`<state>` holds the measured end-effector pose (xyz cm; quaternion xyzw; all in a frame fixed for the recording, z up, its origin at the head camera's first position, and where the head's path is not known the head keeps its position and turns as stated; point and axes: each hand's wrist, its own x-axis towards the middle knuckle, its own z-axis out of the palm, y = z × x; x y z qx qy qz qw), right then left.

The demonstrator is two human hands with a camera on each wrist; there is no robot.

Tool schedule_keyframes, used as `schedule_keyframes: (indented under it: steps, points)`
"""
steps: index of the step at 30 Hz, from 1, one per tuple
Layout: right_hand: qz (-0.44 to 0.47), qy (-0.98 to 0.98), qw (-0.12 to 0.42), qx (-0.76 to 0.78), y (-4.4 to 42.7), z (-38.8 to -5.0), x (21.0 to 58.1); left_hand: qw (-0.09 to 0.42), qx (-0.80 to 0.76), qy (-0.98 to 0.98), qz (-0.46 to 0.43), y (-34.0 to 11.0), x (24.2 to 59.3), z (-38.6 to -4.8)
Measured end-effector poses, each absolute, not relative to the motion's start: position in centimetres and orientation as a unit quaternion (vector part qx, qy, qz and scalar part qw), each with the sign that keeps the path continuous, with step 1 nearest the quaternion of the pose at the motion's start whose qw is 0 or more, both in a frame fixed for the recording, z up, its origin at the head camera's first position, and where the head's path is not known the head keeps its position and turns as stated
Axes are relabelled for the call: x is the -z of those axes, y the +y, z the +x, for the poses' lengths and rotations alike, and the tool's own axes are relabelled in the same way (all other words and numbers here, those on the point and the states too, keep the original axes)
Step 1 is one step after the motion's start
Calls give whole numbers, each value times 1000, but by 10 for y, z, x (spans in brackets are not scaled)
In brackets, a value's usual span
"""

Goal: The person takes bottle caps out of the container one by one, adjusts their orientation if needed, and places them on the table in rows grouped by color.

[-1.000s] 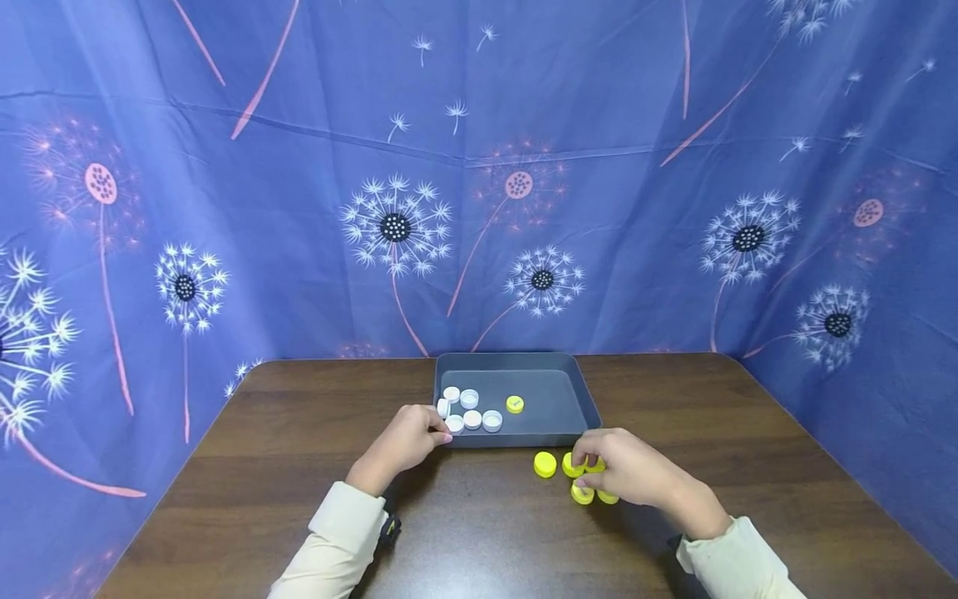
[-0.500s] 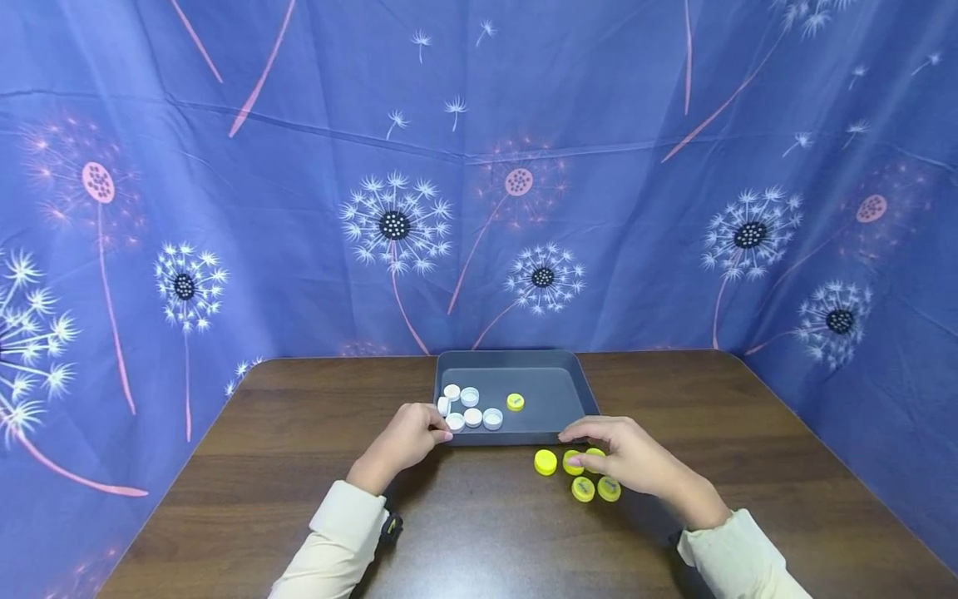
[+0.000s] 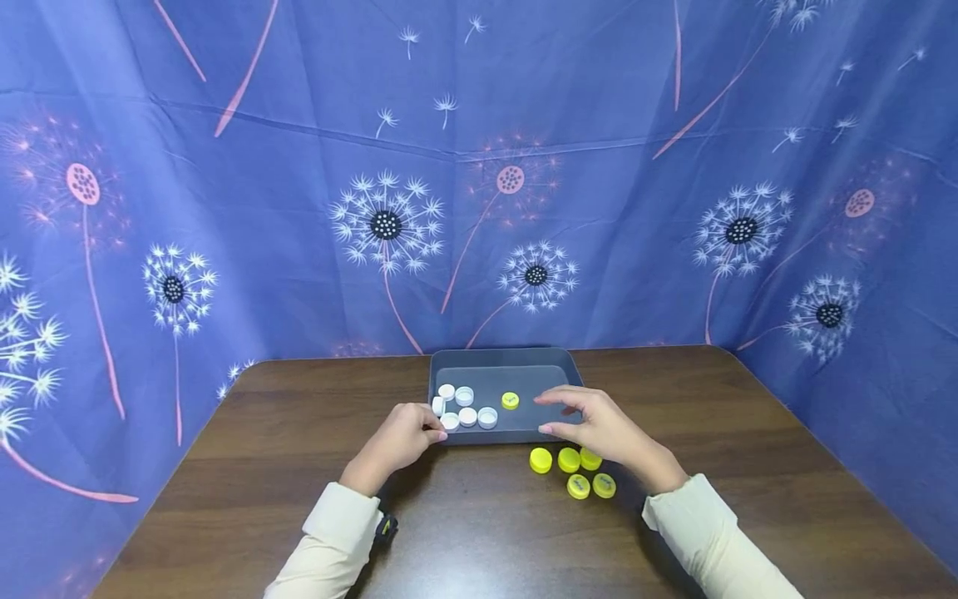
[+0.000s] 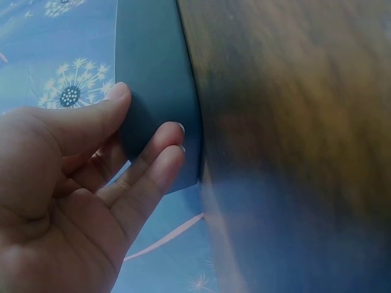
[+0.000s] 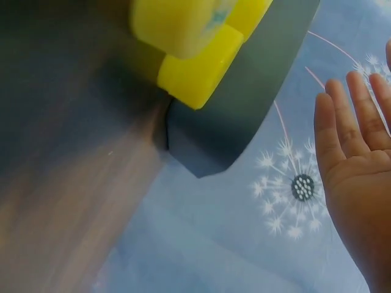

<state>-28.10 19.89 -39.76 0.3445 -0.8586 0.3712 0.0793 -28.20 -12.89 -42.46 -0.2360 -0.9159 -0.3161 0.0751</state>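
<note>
A dark grey tray (image 3: 516, 436) stands on the table, with several white bottle caps (image 3: 487, 418) in its left part and one yellow cap (image 3: 510, 401) near its middle. My left hand (image 3: 397, 437) holds the tray's near left corner; in the left wrist view the thumb (image 4: 98, 122) lies at the rim and fingers touch the outer wall. Over the tray's right part, my right hand (image 3: 609, 428) has its fingers extended and thumb apart, with nothing between them. Several yellow bottle caps (image 3: 569, 459) lie on the table before the tray, beside the right wrist.
The brown wooden table (image 3: 479, 532) reaches back to a blue curtain (image 3: 636, 249) printed with dandelions. The tray stands near the table's back edge. In the right wrist view, yellow caps (image 5: 201, 67) appear close up against the tray wall.
My right hand has moved from the loose yellow caps forward and left over the tray, with its fingers spread wider. The left hand keeps its place at the tray corner.
</note>
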Motion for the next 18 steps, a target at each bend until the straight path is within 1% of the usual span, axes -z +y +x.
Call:
schedule_keyframes:
  steps: [5,11,18]
  points:
    - [345,-858,61,-375,189,-305,397,84,318,-914,-240,-129,424,-279]
    - [341,-873,18,-347,180,-336,404,89,311,-915,-241,-130,425,-280]
    - [355,-884,-5,-303,171,-356,410,86,312,-915,-240,-129,425,-280]
